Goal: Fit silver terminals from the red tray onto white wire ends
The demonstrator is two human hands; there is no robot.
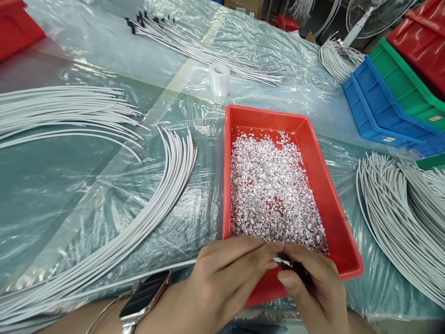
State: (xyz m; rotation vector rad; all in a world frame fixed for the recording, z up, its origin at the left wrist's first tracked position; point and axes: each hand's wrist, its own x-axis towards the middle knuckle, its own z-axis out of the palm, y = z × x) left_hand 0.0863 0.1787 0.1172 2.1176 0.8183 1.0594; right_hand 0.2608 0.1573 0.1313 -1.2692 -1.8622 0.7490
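Over the near end of a red plastic tray (227,185), my left hand (232,273) and my right hand (316,287) meet at the fingertips. A single white cable (181,265) runs in from the left and passes behind my left hand, whose fingers are closed; a short white end (282,261) shows at the fingertips. My right hand is curled round a small dark object (301,272), mostly hidden by the fingers, so its kind is unclear. Many small silvery foil-like scraps (271,176) lie in the tray.
White cable bundles lie left of the tray (167,190), farther left (69,109) and at right (392,208). Behind the tray stand a clear tape roll (220,81) and black-ended cables (201,48). Stacked blue bins (382,109) and a green bin (406,79) are at upper right.
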